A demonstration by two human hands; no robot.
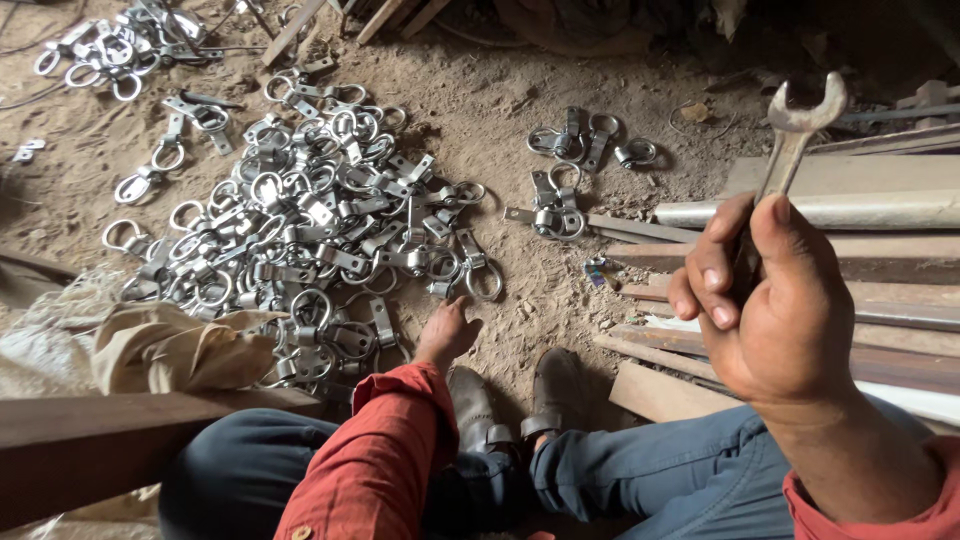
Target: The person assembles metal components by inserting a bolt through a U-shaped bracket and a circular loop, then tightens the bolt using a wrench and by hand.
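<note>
Right hand [775, 300] clenched round an open-ended spanner [792, 140], jaw end up at one o'clock. Left hand [446, 332] loosely spread, reaching down toward a heap of metal ring clamps [320, 225] at ten o'clock on the dirt floor [500, 110].

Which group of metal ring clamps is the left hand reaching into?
The left hand reaches the near edge of the big pile. The small cluster lies apart to the right; another heap lies far off, top left.
</note>
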